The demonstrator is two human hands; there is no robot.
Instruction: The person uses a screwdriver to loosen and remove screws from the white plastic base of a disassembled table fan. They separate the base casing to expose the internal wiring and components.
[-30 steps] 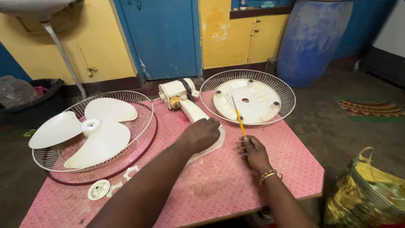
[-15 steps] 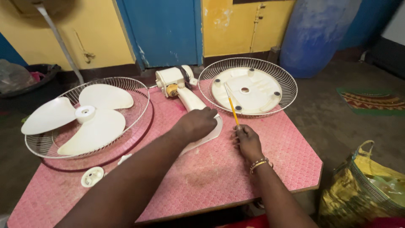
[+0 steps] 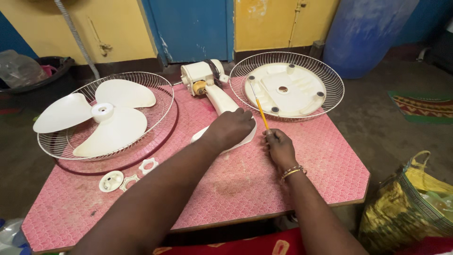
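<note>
From the head camera, looking down over a pink patterned table (image 3: 302, 174), the person's left hand (image 3: 232, 127) lies palm-down on the cream base of a dismantled table fan (image 3: 225, 123), its fingers curled over the top of the plastic and pressing on it rather than closing round it. The fan's neck runs up and away from that hand to the motor housing (image 3: 202, 76) at the far edge of the table, where a yellowish part shows at its front. The right hand (image 3: 279, 147), just beside the base on its right, is closed on the lower end of a yellow-handled screwdriver (image 3: 259, 106), fingers pinched round it; the slim shaft slants up and away over the rim of the rear wire guard (image 3: 330, 80), which lies flat at the far right with a cream backing plate inside it. A gold bangle (image 3: 292, 172) sits on that wrist. At the left lies the front wire guard (image 3: 163, 97), and the three-bladed cream fan blade (image 3: 101, 115) rests inside it. Near the table's left front, well apart from both hands, lie a round cream cap (image 3: 111, 181) and two ring-shaped plastic nuts (image 3: 147, 165). On the floor stand a blue barrel (image 3: 363, 33) at the back right and a yellow bag (image 3: 415, 208) at the right.
</note>
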